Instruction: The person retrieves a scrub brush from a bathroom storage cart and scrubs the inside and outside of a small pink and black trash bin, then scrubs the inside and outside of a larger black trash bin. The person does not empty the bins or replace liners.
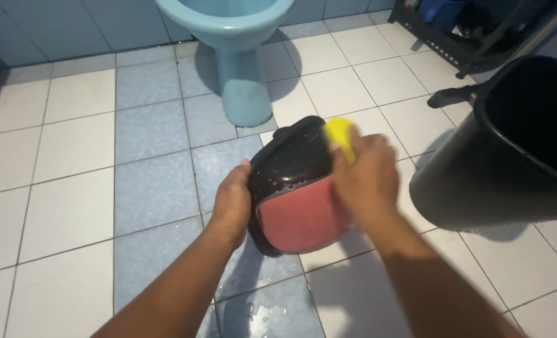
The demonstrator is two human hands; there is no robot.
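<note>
My left hand (231,201) grips the left edge of a wet black and red plastic lid-like piece (294,188), held tilted above the tiled floor. My right hand (365,178) presses a yellow sponge (341,136) against its upper right side. The sponge is partly covered by my fingers, and the hand is blurred. Water beads cover the black part of the piece.
A blue toilet (238,37) stands at the back centre. A large black bucket (510,144) stands close on the right. A dark rack (460,31) holding items is at the back right. The white and blue floor tiles (78,144) are wet near my arms.
</note>
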